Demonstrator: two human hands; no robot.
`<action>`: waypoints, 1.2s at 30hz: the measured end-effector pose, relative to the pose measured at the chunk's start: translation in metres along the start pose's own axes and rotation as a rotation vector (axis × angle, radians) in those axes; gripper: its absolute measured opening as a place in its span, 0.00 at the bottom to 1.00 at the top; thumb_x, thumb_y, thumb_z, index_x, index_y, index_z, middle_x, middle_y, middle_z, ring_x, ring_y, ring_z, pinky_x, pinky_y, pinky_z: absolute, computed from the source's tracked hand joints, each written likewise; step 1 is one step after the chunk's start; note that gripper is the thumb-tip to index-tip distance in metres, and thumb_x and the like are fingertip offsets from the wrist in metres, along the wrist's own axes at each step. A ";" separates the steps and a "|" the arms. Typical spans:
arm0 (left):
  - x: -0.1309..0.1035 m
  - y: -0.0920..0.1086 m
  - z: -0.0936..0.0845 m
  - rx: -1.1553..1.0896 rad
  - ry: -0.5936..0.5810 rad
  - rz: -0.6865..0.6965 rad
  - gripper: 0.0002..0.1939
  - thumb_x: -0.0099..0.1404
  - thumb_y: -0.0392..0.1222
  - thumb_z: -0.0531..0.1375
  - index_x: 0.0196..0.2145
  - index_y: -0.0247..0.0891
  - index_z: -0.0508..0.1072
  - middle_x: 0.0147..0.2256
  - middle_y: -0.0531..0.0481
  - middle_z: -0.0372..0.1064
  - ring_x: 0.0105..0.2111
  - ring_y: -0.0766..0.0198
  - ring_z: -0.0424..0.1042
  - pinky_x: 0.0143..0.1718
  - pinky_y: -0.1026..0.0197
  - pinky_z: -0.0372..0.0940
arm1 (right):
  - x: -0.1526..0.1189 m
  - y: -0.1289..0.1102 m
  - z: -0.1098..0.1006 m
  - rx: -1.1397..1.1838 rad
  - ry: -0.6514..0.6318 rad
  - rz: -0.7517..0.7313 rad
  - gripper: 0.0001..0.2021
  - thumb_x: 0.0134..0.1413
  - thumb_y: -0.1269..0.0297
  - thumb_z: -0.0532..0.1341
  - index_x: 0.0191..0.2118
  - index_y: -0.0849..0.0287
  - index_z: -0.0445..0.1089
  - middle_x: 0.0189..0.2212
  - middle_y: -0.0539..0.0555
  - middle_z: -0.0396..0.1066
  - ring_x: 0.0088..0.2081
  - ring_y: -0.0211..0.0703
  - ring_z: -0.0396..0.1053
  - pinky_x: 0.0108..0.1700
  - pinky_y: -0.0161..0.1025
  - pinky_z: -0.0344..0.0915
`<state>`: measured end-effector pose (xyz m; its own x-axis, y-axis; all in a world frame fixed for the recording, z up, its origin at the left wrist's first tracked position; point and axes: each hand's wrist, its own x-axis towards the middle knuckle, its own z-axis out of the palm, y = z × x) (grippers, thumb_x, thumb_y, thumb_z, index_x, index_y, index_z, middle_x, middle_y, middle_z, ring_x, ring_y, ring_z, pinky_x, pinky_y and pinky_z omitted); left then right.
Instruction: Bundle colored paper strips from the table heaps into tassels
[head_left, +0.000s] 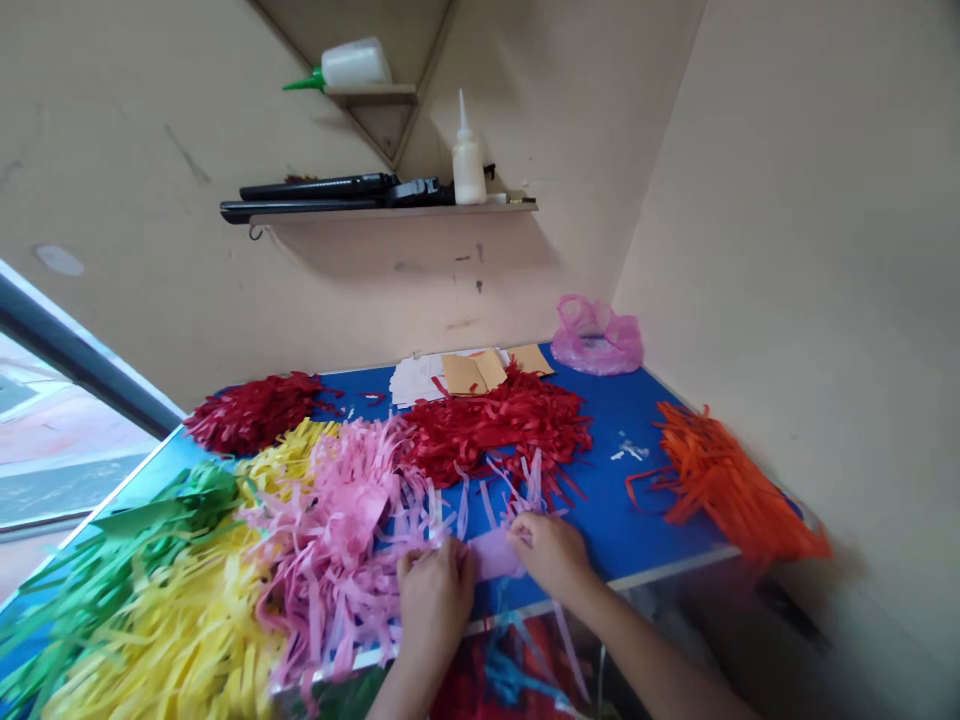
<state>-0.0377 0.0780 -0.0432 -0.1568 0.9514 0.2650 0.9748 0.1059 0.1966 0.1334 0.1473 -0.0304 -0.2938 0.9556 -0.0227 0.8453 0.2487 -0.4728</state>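
At the front edge of the blue table (607,515), both my hands grip a strip of lilac fringed tissue paper (496,553). My left hand (439,590) is closed on its left part, next to the pink fringe heap. The fingers of my right hand (551,550) pinch its right part. An uncut band of the paper lies between the hands, and its cut strands spread away toward the back. Pink fringed paper (352,500) is piled just left of my left hand. Behind my hands sits a heap of red fringed paper (495,425).
Yellow fringe (180,620) and green fringe (150,530) cover the left side; dark red fringe (259,412) lies behind. Orange fringe (720,480) hangs over the right edge. Cards (416,380) and a pink plastic bag (600,345) are at the back. A shelf holds a glue bottle (469,170).
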 end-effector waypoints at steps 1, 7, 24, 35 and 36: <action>0.000 0.001 0.000 0.009 -0.003 -0.009 0.10 0.67 0.38 0.53 0.31 0.38 0.73 0.23 0.49 0.76 0.28 0.54 0.76 0.41 0.51 0.57 | 0.000 0.000 -0.001 -0.004 -0.006 0.000 0.05 0.57 0.61 0.62 0.37 0.50 0.76 0.34 0.48 0.79 0.39 0.45 0.76 0.35 0.34 0.60; 0.001 0.001 0.008 0.048 -0.026 -0.041 0.08 0.65 0.39 0.56 0.30 0.39 0.73 0.24 0.51 0.76 0.29 0.58 0.76 0.41 0.55 0.58 | 0.002 -0.001 0.003 -0.027 -0.036 -0.001 0.05 0.57 0.61 0.63 0.35 0.53 0.77 0.33 0.52 0.79 0.37 0.48 0.76 0.33 0.36 0.60; 0.004 -0.011 -0.021 -0.061 -0.062 0.389 0.07 0.56 0.39 0.63 0.35 0.43 0.76 0.36 0.51 0.75 0.50 0.50 0.67 0.64 0.40 0.38 | -0.014 0.001 -0.014 -0.153 -0.125 -0.507 0.07 0.59 0.64 0.61 0.36 0.55 0.77 0.36 0.51 0.77 0.36 0.44 0.74 0.35 0.35 0.62; 0.000 0.000 -0.021 0.010 0.022 0.296 0.08 0.65 0.42 0.58 0.38 0.42 0.77 0.36 0.49 0.76 0.48 0.49 0.69 0.62 0.33 0.39 | 0.002 -0.002 -0.027 -0.063 -0.048 -0.430 0.07 0.59 0.65 0.60 0.35 0.55 0.77 0.37 0.50 0.78 0.39 0.42 0.74 0.39 0.34 0.63; 0.000 -0.001 -0.020 0.034 0.034 0.291 0.08 0.66 0.39 0.57 0.36 0.42 0.77 0.35 0.49 0.76 0.48 0.50 0.70 0.62 0.33 0.40 | 0.000 -0.003 -0.029 -0.057 -0.042 -0.431 0.08 0.59 0.66 0.60 0.36 0.54 0.77 0.39 0.51 0.78 0.40 0.42 0.74 0.40 0.34 0.64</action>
<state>-0.0414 0.0723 -0.0247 0.1250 0.9330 0.3375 0.9843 -0.1595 0.0763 0.1436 0.1511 -0.0039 -0.6422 0.7554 0.1298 0.6644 0.6331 -0.3971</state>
